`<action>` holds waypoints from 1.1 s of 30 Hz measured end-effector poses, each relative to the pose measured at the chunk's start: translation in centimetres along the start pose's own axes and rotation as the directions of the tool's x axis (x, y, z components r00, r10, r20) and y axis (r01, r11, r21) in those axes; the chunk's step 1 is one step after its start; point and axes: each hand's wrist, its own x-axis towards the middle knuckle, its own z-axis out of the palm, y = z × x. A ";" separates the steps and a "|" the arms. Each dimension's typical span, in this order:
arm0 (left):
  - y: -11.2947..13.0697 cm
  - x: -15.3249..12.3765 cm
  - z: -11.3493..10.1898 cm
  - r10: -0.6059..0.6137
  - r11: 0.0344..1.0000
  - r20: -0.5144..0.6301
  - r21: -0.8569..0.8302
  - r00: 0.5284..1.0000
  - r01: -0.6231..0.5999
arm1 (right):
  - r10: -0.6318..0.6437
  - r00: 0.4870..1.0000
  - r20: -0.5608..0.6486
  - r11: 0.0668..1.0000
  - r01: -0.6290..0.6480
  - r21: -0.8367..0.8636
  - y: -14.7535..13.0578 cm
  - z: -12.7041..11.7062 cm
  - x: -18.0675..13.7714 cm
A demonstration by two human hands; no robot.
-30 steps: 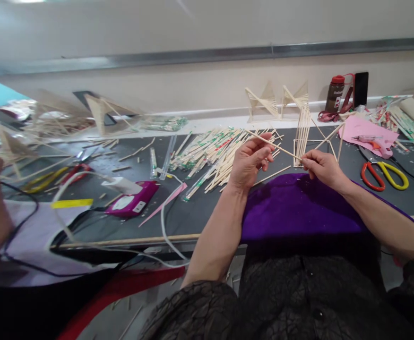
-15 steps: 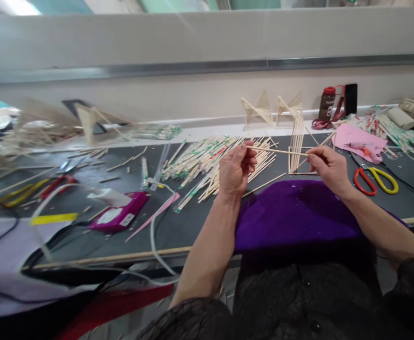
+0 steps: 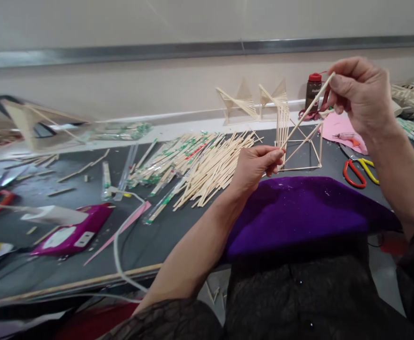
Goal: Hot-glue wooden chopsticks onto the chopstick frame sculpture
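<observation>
Both my hands hold one thin wooden stick that slants up to the right. My left hand pinches its lower end just above the purple cloth. My right hand is raised high and pinches the upper end. Behind the stick stands a frame of glued sticks on the dark table. A big heap of loose sticks, some in wrappers, lies left of my left hand.
Red and yellow scissors and a pink sheet lie at the right. A dark bottle and finished stick models stand by the wall. A magenta device with a white cable sits at the left.
My right hand has lifted its end of the stick up and to the right, so the stick now slants steeply. The camera has swung right, and the other person at the left is out of view.
</observation>
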 end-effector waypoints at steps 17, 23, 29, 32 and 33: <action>-0.9 1.2 1.7 -0.228 0.970 0.034 0.095 0.973 0.224 | 0.419 0.879 0.226 0.907 -0.415 -0.069 2.1 -0.2 2.4; -1.4 0.9 1.4 -0.320 0.947 0.049 -0.013 0.946 0.321 | 0.513 0.831 0.214 0.854 -0.519 -0.030 3.6 0.4 3.7; -3.0 0.9 -0.2 -0.473 0.870 0.008 -0.156 0.881 0.468 | 0.541 0.841 0.037 0.836 -0.542 0.084 6.0 -1.2 4.9; -3.6 0.9 -0.3 -0.612 0.762 0.085 -0.205 0.787 0.615 | 0.606 0.795 0.026 0.794 -0.606 0.049 7.2 -1.3 4.8; -3.6 0.9 -0.2 -0.643 0.727 0.115 -0.219 0.757 0.651 | 0.626 0.778 0.041 0.778 -0.628 0.035 7.6 -1.1 4.7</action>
